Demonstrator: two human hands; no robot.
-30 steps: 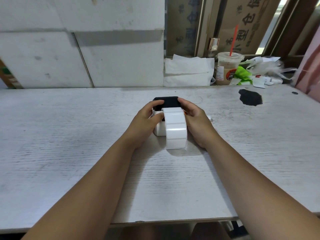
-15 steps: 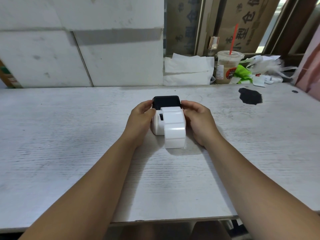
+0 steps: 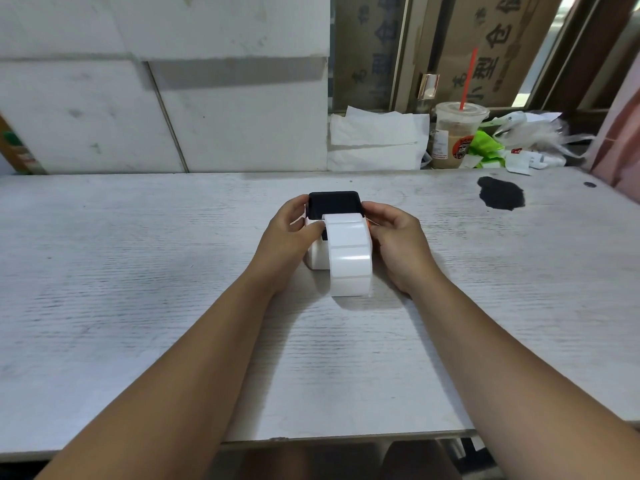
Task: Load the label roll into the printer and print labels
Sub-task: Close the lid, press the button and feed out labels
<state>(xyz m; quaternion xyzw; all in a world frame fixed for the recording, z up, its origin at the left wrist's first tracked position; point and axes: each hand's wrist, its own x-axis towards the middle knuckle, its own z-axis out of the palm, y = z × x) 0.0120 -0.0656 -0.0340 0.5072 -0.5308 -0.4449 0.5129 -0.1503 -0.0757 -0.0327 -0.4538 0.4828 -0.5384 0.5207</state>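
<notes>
A small white label printer (image 3: 316,257) with a black lid (image 3: 333,203) raised at its far side sits mid-table. A white strip of blank labels (image 3: 349,258) runs from under the lid, over the printer's front and down onto the table. My left hand (image 3: 289,240) holds the printer's left side, thumb touching the strip's left edge. My right hand (image 3: 398,242) cups the right side, fingertips at the lid's right corner. The roll itself is hidden inside.
The whitewashed wooden table (image 3: 138,289) has a black stain (image 3: 501,192) at the far right. Behind its back edge lie folded white paper (image 3: 377,142), an iced drink cup with a red straw (image 3: 453,138), green wrappers and plastic bags (image 3: 530,133). White foam boards (image 3: 166,109) stand behind.
My left thumb has come back onto the strip's left edge. My right fingers have shifted up to the lid's right corner. The printer and label strip stay put.
</notes>
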